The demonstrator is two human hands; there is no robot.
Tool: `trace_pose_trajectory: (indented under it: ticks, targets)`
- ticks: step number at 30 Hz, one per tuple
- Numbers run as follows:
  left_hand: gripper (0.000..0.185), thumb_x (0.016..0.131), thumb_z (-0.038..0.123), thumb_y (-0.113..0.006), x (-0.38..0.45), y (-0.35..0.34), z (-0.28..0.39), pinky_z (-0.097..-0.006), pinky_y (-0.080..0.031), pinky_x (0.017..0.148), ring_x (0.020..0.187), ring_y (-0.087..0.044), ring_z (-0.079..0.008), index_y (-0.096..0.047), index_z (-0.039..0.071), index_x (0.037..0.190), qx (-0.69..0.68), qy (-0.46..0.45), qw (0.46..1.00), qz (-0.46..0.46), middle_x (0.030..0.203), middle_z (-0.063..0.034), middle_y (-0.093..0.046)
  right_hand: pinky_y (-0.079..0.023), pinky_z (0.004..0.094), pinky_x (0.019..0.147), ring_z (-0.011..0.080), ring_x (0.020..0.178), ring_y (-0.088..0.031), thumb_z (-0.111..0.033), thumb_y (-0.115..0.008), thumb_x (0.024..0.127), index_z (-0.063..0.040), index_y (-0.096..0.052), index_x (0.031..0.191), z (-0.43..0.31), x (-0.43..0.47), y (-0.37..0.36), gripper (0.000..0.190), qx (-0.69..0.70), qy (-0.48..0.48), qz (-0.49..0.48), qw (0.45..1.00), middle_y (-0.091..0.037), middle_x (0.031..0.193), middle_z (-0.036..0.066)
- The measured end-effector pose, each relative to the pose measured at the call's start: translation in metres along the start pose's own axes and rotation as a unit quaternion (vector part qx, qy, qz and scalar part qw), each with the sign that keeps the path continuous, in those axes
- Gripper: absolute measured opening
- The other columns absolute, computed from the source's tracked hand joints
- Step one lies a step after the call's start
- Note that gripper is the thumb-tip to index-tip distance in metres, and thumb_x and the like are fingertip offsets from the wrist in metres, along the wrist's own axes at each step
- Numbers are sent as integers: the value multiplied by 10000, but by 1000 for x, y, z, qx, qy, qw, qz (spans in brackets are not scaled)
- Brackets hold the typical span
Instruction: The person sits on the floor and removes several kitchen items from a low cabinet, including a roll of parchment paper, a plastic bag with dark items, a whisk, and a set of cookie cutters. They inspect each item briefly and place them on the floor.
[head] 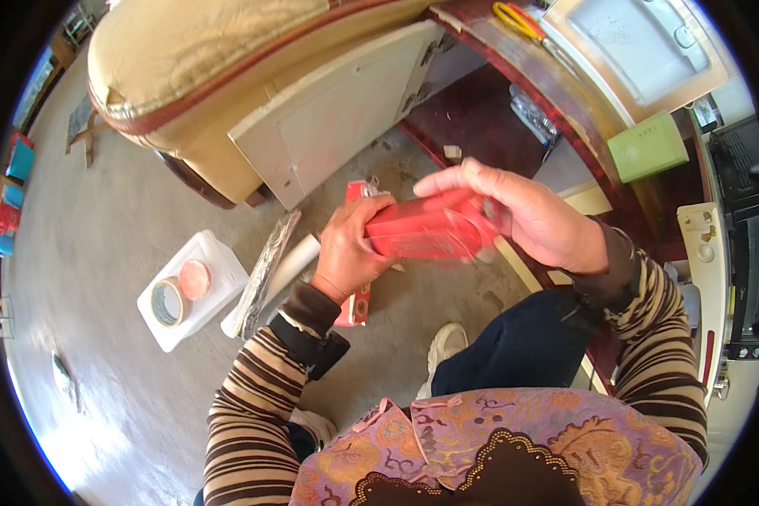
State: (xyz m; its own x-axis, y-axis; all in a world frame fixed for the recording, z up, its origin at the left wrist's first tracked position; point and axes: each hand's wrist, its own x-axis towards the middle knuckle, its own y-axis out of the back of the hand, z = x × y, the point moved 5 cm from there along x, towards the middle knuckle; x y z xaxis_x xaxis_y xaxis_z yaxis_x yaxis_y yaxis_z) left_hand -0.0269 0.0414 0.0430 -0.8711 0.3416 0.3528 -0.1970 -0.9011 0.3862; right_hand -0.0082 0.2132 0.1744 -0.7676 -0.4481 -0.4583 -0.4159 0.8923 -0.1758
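Observation:
My left hand [354, 246] grips the left end of a red packet [424, 231] that looks wrapped in thin plastic. At its other end is my right hand [531, 215], cupped by the loose red wrapping, with index finger stretched over the top. Blur there hides whether the right fingers hold the wrapping. Below the packet, partly covered by my left hand, a red-and-white box [358, 308] lies on the concrete floor. Left of it are a foil roll [269, 269] and a white roll [294, 262].
An upturned-looking white plastic container [221, 269] carries a tape roll [169, 302] and a pink round item [194, 279]. An open cabinet door [341, 107] stands by a cream sofa [196, 57]. Orange-handled scissors [515, 22] and a green box [648, 147] lie on the cabinet top.

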Motion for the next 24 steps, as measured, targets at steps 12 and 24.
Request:
trace_pose_trajectory:
  ticks: [12,24]
  targets:
    - [698,673,-16,-886,-1,-20,-38,-335,-498,1019,1133,-615,-157,-593,61,1302,-329,97,938,-40,1238,-37,-643,-505,367,878,294,1002,-631,-168,-819,802,-48,-635,1172,-42,-3,-42,430,-428,451,92,778,-647,1111,124]
    - [525,842,43,-783,-9,-18,-30,-354,-586,878,1074,-621,-170,-594,66,1331,-296,103,944,-101,1230,-43,-622,-519,259,859,79,955,-633,-130,-624,1003,7,-638,1184,-26,13,-29,228,-175,305,43,935,-693,1044,28]
